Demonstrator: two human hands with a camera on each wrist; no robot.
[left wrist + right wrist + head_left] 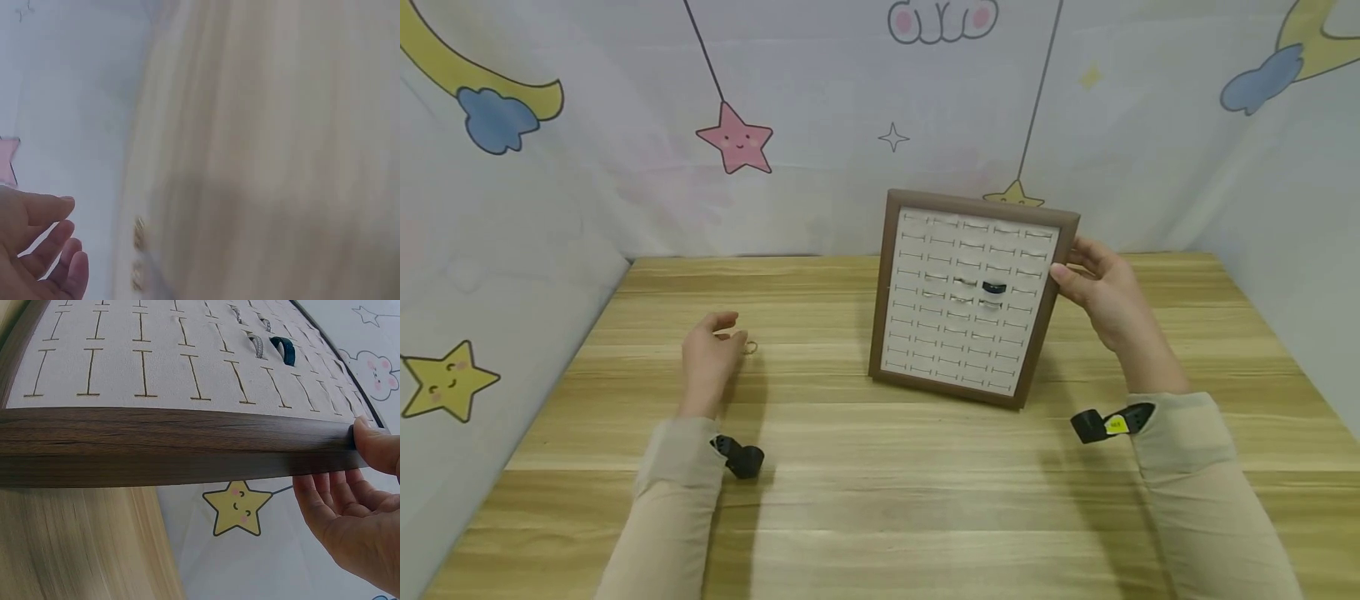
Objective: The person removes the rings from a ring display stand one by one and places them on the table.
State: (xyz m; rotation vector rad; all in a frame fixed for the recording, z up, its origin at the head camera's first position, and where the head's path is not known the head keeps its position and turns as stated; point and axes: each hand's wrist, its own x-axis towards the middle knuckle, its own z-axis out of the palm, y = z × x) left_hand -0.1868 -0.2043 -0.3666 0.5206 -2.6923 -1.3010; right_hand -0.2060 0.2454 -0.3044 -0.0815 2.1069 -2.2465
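A brown-framed ring display board [973,400] with a white slotted pad stands upright on the table, tilted slightly. My right hand [1108,292] grips its right edge, thumb on the front and fingers behind, as the right wrist view also shows. A dark blue ring [994,287] and several silver rings, among them a silver ring [256,345], sit in the middle slots. My left hand [711,354] is over the left of the table, fingers loosely bent. Close to its fingertips is a small gold ring [750,347]; the left wrist view shows gold pieces [139,234] apart from the fingers.
The wood-grain table [887,492] ends at the back against a white cloth [820,192] printed with stars and clouds. The same kind of cloth covers both sides. A black wrist camera [741,457] is on the left sleeve, another black camera [1093,425] on the right.
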